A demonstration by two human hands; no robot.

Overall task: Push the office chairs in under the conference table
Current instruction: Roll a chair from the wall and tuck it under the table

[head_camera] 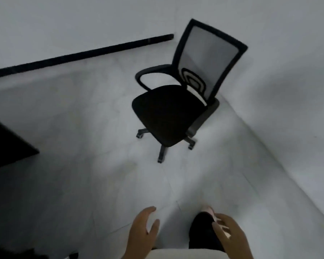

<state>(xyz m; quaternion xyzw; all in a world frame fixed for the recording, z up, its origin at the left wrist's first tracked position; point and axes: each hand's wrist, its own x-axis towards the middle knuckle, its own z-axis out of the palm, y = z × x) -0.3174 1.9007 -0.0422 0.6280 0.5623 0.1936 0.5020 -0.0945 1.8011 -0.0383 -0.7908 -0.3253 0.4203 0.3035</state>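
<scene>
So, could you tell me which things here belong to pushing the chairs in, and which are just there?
Belongs to the job:
- office chair, standing out on the floor
- dark table corner at the left edge
- left hand, open
- right hand, open

Just there:
- black baseboard strip
- white wall

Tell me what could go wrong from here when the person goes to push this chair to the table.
1. The chair stands on wheels close to the wall; a push from the front could roll it into the wall.
2. The table is far to the left, and the seat faces away from it, so the chair may swing or arrive crooked.
3. Both hands are open and off the chair, and a leg steps forward near the wheels: possible trip.
</scene>
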